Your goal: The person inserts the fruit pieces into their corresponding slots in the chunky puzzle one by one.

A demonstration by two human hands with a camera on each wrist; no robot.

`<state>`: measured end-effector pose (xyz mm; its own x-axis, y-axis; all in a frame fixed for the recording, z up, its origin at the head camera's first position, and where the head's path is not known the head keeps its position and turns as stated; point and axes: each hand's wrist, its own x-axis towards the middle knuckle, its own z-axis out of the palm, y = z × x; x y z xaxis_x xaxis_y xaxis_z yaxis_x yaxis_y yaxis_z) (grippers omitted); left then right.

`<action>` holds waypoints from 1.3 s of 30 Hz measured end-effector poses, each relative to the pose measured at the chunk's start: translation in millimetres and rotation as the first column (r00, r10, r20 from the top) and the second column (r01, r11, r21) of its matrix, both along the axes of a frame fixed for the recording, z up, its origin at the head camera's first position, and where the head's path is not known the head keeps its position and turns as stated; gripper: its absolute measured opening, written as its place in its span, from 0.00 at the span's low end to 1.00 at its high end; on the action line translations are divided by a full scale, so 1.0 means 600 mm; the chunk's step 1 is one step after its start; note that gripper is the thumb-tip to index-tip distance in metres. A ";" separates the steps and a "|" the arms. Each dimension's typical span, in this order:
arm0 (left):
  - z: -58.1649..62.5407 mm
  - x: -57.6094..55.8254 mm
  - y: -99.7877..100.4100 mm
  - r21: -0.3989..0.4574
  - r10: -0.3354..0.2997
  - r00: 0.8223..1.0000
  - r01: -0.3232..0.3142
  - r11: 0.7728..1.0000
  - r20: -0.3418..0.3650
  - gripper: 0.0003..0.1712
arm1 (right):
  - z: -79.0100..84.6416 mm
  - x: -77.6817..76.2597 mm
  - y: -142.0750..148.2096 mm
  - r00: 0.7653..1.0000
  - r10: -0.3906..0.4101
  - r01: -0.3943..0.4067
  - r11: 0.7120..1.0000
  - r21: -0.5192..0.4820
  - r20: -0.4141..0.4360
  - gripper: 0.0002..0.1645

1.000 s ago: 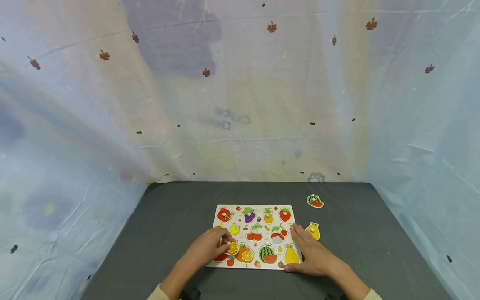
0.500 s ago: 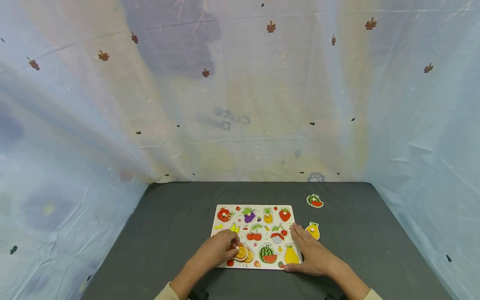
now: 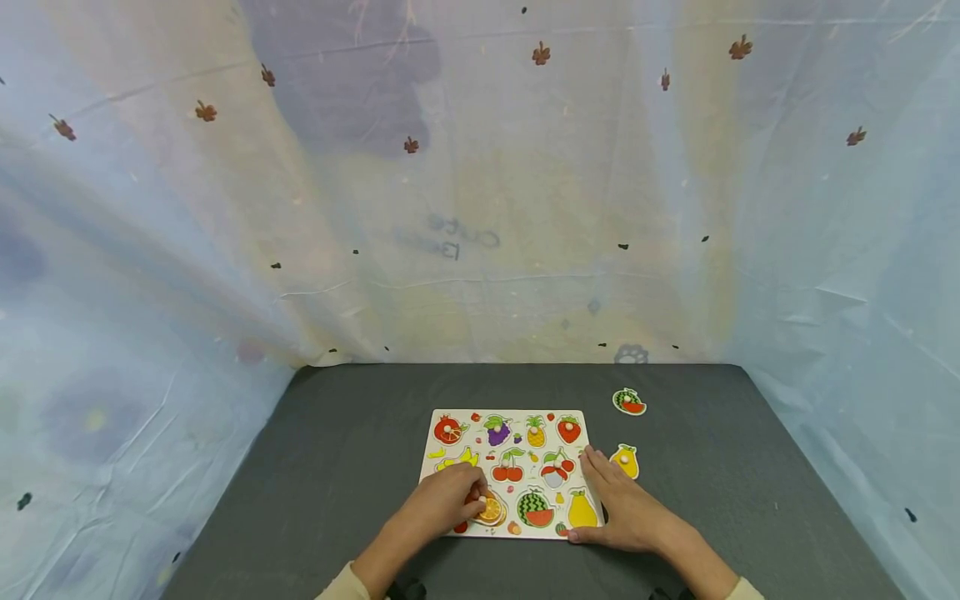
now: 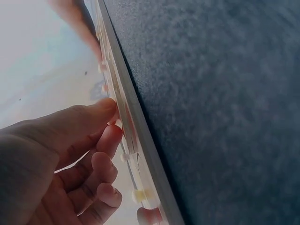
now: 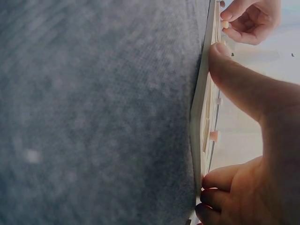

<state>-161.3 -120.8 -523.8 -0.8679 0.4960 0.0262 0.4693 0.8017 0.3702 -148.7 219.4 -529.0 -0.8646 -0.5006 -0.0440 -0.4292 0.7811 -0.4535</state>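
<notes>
A white fruit puzzle board (image 3: pixel 512 508) lies on the dark table. My left hand (image 3: pixel 442 504) pinches the small knob of an orange puzzle piece (image 3: pixel 493 508) over the printed orange in the board's near row. The right wrist view also shows that pale knob (image 5: pixel 225 24) between thumb and finger. Whether the piece lies flush cannot be told. My right hand (image 3: pixel 630 510) rests at the board's right edge, fingers extended along the side and thumb on the near corner. Knobbed pieces such as the grapes (image 3: pixel 498 430) and pineapple (image 3: pixel 536 432) sit in the far row.
Right of the board lie a loose watermelon piece (image 3: pixel 629 402) and a loose pear piece (image 3: pixel 626 461), the latter close to my right fingers. Printed watermelon (image 3: pixel 534 507) and pear (image 3: pixel 582 509) spots show no knobs. A patterned curtain (image 3: pixel 525 208) encloses the table's back and sides.
My left hand has carried the orange piece rightward, from above the board's near left corner onto the printed orange. The right hand has stayed at the board's edge.
</notes>
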 end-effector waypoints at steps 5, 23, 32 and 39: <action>-0.002 0.000 0.005 -0.015 0.002 1.000 -0.003 1.000 -0.023 0.11 | -0.001 0.000 0.000 1.000 0.004 -0.004 1.000 0.001 -0.002 0.77; -0.006 0.002 0.011 -0.040 0.004 0.999 -0.005 0.999 -0.038 0.11 | 0.001 0.001 -0.001 1.000 0.001 -0.001 1.000 0.005 0.009 0.78; -0.006 0.004 0.006 -0.014 0.005 1.000 -0.005 1.000 -0.025 0.10 | -0.001 0.000 -0.002 1.000 0.001 -0.001 1.000 -0.006 0.012 0.77; -0.011 0.001 -0.007 0.011 0.013 0.999 -0.012 1.000 -0.030 0.12 | 0.005 0.002 -0.002 1.000 -0.007 0.007 1.000 -0.003 0.028 0.77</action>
